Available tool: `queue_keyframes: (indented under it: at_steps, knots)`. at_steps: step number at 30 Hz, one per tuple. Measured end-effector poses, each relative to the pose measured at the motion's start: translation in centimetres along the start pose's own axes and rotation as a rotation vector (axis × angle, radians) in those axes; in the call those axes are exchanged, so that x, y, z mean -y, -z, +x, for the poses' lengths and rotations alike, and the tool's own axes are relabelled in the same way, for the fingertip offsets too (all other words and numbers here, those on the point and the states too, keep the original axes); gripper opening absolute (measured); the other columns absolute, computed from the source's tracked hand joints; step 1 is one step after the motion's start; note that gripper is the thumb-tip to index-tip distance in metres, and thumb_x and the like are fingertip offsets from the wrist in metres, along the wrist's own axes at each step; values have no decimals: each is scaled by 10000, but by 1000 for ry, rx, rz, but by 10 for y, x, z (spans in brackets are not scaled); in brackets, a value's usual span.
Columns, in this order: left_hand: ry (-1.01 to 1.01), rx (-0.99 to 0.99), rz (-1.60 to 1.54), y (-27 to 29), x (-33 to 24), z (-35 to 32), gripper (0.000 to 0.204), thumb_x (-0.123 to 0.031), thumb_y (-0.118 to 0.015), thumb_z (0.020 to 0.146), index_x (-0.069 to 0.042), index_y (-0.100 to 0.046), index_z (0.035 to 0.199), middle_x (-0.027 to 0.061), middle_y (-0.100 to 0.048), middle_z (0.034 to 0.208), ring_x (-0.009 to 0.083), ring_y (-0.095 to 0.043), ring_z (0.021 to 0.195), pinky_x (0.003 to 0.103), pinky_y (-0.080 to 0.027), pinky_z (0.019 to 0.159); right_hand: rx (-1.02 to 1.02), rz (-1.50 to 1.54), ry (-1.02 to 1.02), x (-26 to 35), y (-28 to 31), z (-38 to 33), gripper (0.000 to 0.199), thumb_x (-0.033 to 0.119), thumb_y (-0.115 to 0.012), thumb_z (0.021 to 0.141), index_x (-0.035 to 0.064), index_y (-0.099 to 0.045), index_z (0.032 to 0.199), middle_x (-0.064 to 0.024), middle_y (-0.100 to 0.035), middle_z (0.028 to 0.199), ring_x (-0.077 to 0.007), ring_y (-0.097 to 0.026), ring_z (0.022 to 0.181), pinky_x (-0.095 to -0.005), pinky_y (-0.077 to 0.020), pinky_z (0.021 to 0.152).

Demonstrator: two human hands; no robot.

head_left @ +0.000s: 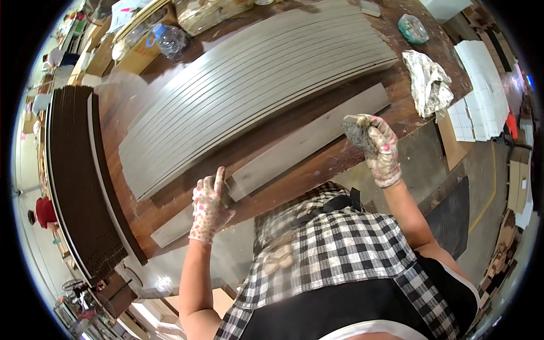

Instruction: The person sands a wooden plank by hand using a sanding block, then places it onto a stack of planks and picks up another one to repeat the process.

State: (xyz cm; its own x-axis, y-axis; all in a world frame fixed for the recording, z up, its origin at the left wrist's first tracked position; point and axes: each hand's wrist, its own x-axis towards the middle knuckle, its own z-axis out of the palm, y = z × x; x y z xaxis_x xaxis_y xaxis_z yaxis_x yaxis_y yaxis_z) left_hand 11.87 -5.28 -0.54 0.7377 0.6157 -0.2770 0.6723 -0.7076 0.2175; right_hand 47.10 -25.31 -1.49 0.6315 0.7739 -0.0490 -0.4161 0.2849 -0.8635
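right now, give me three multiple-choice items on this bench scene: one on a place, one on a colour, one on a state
1. Where does the crumpled rag lie?
A. on the floor
B. on the right part of the workbench
C. on the dark stack at left

2. What colour is the row of long strips?
A. grey
B. red
C. yellow

3. What is the right hand doing?
A. resting flat and empty
B. gripping a grey abrasive pad, lifted off the board
C. holding a bottle

Answers: 1 B, the rag sits by the strips' right ends. 2 A, all are pale grey. 3 B, the gloved fingers close on the pad, while the left hand presses the single grey board.
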Motion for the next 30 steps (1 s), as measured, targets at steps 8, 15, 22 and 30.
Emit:
queue_keyframes:
  at_steps: [8, 15, 22, 30]
  knots:
    - [13, -76, -78, -24, 2, -18, 868, -186, -868, 495, -75, -545, 1293, 129, -512, 1288, 339, -501, 1163, 448, -446, 958, 58, -7, -44, -18, -14, -4, 241, 36, -542, 944, 4, -609, 1173, -148, -650, 1195, -274, -631, 1144, -410, -512, 1014]
    - [1, 22, 2, -8, -5, -6, 884, -199, -880, 518, -78, -503, 1308, 137, -503, 1293, 350, -491, 1176, 460, -440, 965, 55, 22, -27, -12, -20, 5, 216, 70, -564, 955, 35, -631, 1157, -147, -648, 1219, -272, -637, 1133, -410, -513, 1009]
    - [3, 113, -45, -1, -11, -4, 849, -171, -861, 529, -55, -538, 1307, 148, -506, 1280, 360, -507, 1146, 459, -490, 949, 22, -18, -34, -10, -26, -1, 238, 85, -575, 947, 40, -623, 1175, -131, -653, 1201, -237, -644, 1103, -391, -518, 991]
    - [-24, 487, -1050, 4, 1, -25, 622, -240, -723, 743, -28, -571, 1308, 169, -635, 1234, 290, -595, 1146, 376, -471, 996, 116, 5, 68, -2, -36, 6, 357, 243, -572, 969, 32, -582, 1257, -180, -618, 1281, -288, -602, 1188, -411, -487, 1022]
